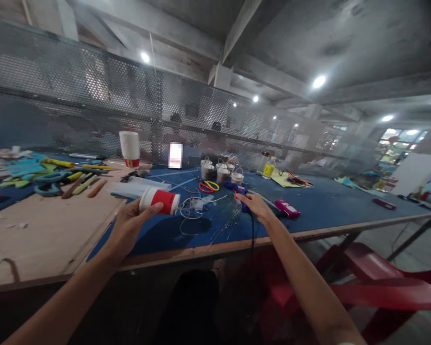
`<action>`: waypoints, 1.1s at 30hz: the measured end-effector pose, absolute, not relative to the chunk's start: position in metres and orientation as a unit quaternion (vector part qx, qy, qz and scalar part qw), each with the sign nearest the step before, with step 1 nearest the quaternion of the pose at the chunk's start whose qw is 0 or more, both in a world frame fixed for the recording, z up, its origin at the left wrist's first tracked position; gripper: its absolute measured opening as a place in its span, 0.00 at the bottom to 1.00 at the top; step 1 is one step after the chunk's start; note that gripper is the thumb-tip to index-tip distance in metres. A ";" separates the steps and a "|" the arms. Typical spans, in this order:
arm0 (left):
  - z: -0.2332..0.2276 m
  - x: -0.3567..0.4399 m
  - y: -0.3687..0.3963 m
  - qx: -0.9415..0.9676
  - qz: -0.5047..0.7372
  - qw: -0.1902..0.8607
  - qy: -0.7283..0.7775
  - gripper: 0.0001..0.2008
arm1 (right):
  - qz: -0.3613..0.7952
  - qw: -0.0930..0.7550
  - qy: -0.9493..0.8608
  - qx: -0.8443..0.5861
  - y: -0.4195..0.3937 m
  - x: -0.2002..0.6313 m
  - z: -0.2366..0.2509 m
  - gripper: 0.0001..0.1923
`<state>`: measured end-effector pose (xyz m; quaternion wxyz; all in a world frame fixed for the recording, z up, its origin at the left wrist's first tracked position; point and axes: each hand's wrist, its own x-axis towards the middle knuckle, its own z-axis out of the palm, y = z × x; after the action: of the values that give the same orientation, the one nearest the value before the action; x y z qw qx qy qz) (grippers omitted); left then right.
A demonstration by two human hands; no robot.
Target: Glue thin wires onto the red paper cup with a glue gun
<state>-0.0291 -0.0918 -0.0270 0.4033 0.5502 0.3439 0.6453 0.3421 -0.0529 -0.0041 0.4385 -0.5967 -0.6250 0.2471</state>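
— Left hand?

— My left hand [129, 221] is clamped round a red-and-white paper cup [160, 200], cup lying on its side, held just above the blue mat [330, 203] near the workbench's front edge, where the mat meets the bare plywood [46, 235].

— Right?

— My right hand [255, 205] is closed on the blue glue gun [238, 193]; its black cord [252, 230] drops over the front edge. Hands are well apart, with a tangle of thin wire [194, 211] on the mat between them.

— Rest of the bench, quick.

— Stack of paper cups [130, 148] upright toward the back edge, by the mesh screen [93, 96]. Red-and-yellow scissors [209, 186] mid-mat, small cups with wire handles [221, 171] just behind them. Pink tool [288, 209] just right of my right hand — can't tell what it is. Bottle with yellow label [269, 167] further back. Coloured sticks and scraps [53, 175] at the left end.

— Anything off the bench?

— Red plastic chair [373, 282] to the right, below the front edge. People behind the mesh, blurred.
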 end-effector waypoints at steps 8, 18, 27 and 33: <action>-0.028 -0.030 -0.093 0.557 0.637 0.404 0.349 0.09 | 0.125 0.375 -0.664 -0.635 -0.040 0.341 -0.007 0.26; -0.020 -0.025 -0.093 0.538 0.644 0.416 0.350 0.09 | 0.053 0.279 -0.683 -0.673 -0.029 0.337 -0.024 0.18; 0.013 -0.016 -0.073 0.550 0.614 0.462 0.328 0.08 | 0.047 0.254 -0.692 -0.674 -0.026 0.337 -0.032 0.15; 0.037 0.004 -0.041 0.532 0.614 0.498 0.304 0.08 | 0.053 0.271 -0.670 -0.689 -0.031 0.338 -0.031 0.13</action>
<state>0.0038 -0.0409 0.0373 0.4977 0.5322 0.3038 0.6138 0.3376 -0.0314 -0.0305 0.2710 -0.6891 -0.6700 0.0531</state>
